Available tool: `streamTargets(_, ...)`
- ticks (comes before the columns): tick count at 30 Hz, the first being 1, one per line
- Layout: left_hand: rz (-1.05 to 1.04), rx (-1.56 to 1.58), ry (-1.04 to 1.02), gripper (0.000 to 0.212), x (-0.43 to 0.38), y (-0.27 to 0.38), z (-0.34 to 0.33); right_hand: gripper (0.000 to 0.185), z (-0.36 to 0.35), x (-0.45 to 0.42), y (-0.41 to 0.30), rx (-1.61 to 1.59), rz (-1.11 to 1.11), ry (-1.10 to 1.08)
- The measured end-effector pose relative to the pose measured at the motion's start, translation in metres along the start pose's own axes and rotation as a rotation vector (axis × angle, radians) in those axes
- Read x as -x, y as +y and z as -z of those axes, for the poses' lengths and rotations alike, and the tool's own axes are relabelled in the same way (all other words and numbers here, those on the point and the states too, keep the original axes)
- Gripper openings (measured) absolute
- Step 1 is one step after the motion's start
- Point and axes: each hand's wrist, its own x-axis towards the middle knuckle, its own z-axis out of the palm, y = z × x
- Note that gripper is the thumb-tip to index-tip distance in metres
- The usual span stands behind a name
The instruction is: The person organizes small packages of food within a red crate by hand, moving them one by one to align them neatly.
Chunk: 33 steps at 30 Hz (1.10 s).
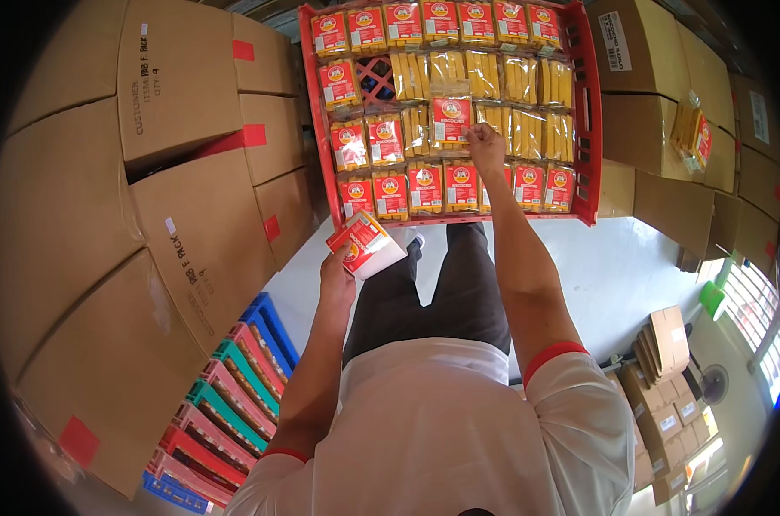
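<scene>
My left hand [340, 274] holds a stack of red printed labels [364, 244] at the crate's near left edge. My right hand [485, 143] pinches the lower right corner of a red label [452, 119] lying on a clear biscocho pack in the crate's third row. The red plastic crate [585, 129] holds rows of clear packs of biscuit sticks. Packs in the far and near rows bear red labels, as do some at the left of the middle rows. Other packs [482, 74] in the middle show bare biscuit sticks. A gap near the left of the second row shows the crate's lattice floor.
Stacked cardboard boxes [183, 77] stand at the left, with more boxes [661, 135] at the right. A loose biscocho pack [692, 137] rests on the right boxes. Stacked coloured crates [222, 400] are at the lower left. A fan [714, 385] stands at the lower right.
</scene>
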Motion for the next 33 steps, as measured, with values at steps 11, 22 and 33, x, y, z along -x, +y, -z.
streamTargets(11,0.012,0.004,0.020,0.038,-0.010,-0.002,0.009,0.020,-0.004,0.008,-0.007,0.004,-0.007,0.003)
streamTargets(22,0.008,0.005,0.029,0.040,-0.014,0.003,0.007,0.033,-0.007,0.024,-0.035,0.596,0.299,0.093)
streamTargets(33,0.002,0.032,0.042,0.040,-0.014,-0.001,0.012,0.047,-0.014,0.025,-0.035,0.832,0.891,-0.215)
